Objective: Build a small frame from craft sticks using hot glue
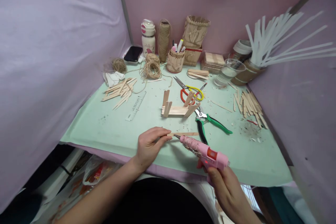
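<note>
Near the table's front edge, my left hand (150, 145) pinches one end of a flat popsicle stick (187, 134), which points to the right. My right hand (223, 182) is wrapped round the handle of a pink hot glue gun (201, 149). The gun's metal nozzle is at the stick, close to my left fingertips; whether it touches cannot be made out. Just beyond stands a small popsicle-stick frame (177, 110) with several upright sticks at its ends. Green-handled pruning cutters (202, 115) lie open to its right, and scissors (187, 87) with red and yellow handles lie behind it.
Loose sticks lie in piles at left (121, 91) and right (249, 106). A clear ruler (135, 106) is left of the frame. Along the back stand a twine coil (151, 70), a bottle (148, 40), a pen holder (175, 61), a water cup (225, 75) and glue sticks (273, 38).
</note>
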`<state>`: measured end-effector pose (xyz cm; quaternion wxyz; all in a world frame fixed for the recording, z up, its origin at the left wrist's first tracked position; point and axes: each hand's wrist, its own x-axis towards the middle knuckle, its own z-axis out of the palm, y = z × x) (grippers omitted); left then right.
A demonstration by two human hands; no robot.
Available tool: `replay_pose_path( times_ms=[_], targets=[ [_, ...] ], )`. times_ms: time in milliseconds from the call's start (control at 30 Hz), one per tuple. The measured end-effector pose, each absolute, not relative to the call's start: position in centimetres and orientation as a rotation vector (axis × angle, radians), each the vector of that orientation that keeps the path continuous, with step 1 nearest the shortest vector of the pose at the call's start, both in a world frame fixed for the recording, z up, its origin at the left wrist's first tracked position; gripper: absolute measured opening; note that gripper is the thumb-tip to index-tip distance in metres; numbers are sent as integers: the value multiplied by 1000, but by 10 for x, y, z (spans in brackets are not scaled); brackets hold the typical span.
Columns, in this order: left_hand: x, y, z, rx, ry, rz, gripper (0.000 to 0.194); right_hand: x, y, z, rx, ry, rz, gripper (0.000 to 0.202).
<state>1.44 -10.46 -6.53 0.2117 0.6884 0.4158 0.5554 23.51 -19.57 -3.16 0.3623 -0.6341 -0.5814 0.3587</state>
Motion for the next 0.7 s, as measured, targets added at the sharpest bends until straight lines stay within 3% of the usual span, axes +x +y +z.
replay_pose_path(
  times_ms=[700],
  targets=[
    [14,-105,-68,1936,1135,1543,9,235,-190,-21,-1611,-1591,894,38]
  ],
)
